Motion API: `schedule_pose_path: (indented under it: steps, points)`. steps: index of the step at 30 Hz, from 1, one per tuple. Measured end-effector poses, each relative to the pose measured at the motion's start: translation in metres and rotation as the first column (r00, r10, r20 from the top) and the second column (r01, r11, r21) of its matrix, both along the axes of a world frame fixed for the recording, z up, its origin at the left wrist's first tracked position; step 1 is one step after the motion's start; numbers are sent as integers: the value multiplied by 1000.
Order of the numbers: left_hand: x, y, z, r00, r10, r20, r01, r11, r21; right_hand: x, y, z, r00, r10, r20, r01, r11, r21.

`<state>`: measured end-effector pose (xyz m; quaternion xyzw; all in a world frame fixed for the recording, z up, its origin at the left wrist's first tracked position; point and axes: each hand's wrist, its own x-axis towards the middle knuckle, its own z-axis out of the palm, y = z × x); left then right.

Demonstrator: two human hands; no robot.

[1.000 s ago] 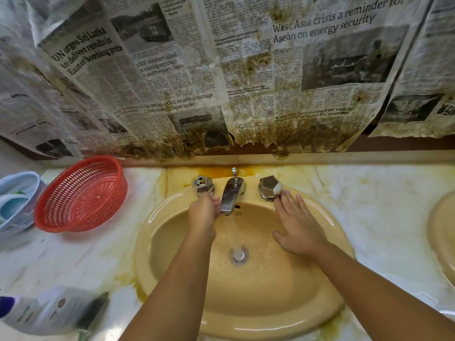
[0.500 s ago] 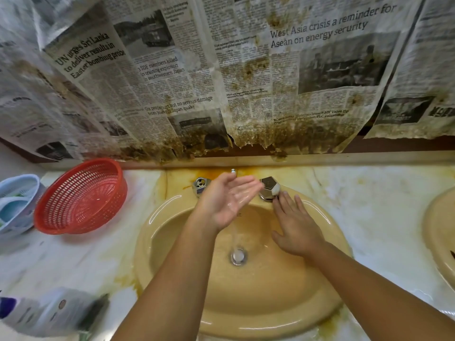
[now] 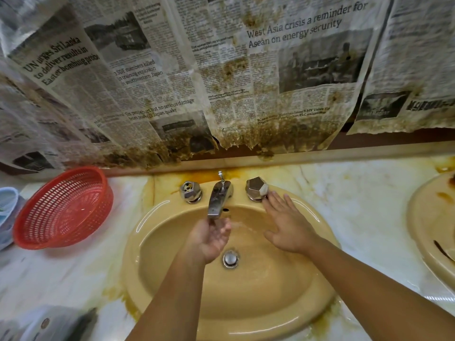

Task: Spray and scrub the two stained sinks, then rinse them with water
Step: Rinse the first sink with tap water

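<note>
Rinse step on the near sink [image 3: 134,254], by my read: the left hand [image 3: 211,238] sits cupped palm-up right under the spout [image 3: 219,198], fingers loosely curled, gripping nothing, with water seemingly running into it and spilling onto the basin wall. To do it well, fill the palm and throw water up the side walls and under the rim, working round toward the drain [image 3: 230,259] so loosened grime goes down instead of sitting. The right hand [image 3: 288,225] lies flat on the back-right slope of the basin, fingers spread, holding nothing, fingertips just beside the right tap handle [image 3: 256,189]; touching or not, can't tell. It is well placed to rub the wet surface or trim the flow; a modest flow avoids splashing the counter. The second sink [image 3: 428,230], far right and partly cropped, shows brown streaks, so it likely needs doing too. Materials, left to right: a blurred white bottle [image 3: 49,323] in the bottom-left corner, probably the sprayer; pale plastic baskets [image 3: 7,212] at the edge; a red plastic basket [image 3: 64,207], round, mesh-perforated, tilted on the countertop [image 3: 357,200], which is glossy and marble-look with yellow-orange staining round the basin. The left tap handle [image 3: 190,191] is faceted chrome, cap seemingly missing. The spout is dulled chrome. The near sink is oval, glazed mustard ceramic, wet and shiny. Sheets of newspaper [image 3: 147,82] cover the wall, lower edge torn and brown-stained.
</note>
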<state>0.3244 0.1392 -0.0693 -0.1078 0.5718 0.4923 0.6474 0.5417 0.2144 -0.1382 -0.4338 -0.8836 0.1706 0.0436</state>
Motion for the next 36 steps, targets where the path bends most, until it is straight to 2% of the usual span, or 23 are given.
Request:
schedule_pose_path:
  steps: [1,4,8,10,13,15,17,20,21,22,23,24,25,26,27,28,30,34,36]
  points:
    - [-4,-4,0,1000,13,27,-13,1000,-8,1,1,0,1000,1,-15,-1,1000,-7]
    - [-27,-15,10,1000,-16,-15,16,1000,-5,1,1,-2,999,-7,-45,7,1000,-6]
    - [-16,0,51,997,74,6,-74,979,191,-3,-3,-1,999,-19,-37,20,1000,11]
    - [12,25,66,1000,-28,4,25,952,306,-2,-2,0,1000,-15,-22,15,1000,19]
    - [48,64,72,954,-214,-209,266,927,265,3,1,-1,1000,10,-14,-10,1000,2]
    - [53,79,69,850,-236,-471,350,921,171,5,2,-2,999,15,-36,-15,1000,-12]
    - [42,78,63,713,-133,-688,303,944,132,5,2,-1,999,17,-31,-17,1000,-5]
    - [14,46,55,464,40,-885,166,977,131,3,1,0,1000,19,6,-19,1000,6]
    - [4,34,46,415,61,-908,118,986,120,2,0,0,1000,20,13,-20,1000,7]
    - [-3,25,37,442,65,-895,69,992,106,1,-1,0,1000,19,24,-19,1000,10]
    - [-8,17,27,550,45,-834,32,997,75,0,-2,0,999,19,40,-20,1000,16]
    - [-7,11,16,699,-3,-715,28,999,22,-1,-2,1,998,23,60,-24,999,23]
    - [-4,6,8,841,-49,-538,44,999,-21,-1,-4,3,997,28,78,-31,999,29]
    - [1,1,3,937,-57,-343,51,998,-29,-1,-5,3,995,33,90,-36,999,36]
    - [7,-4,1,982,-36,-187,34,999,-13,-1,-6,3,994,35,101,-39,998,44]
    - [12,-8,0,997,-2,-75,3,1000,8,-1,-7,3,993,38,111,-43,998,49]
    - [10,-14,0,995,86,53,-89,995,51,1,-9,2,992,42,122,-49,997,56]
    - [-22,-16,9,983,179,-46,-175,982,67,2,-20,-6,989,21,143,-37,993,110]
    - [-32,-10,25,972,215,-91,-200,968,152,-2,-32,-13,994,-37,98,20,985,170]
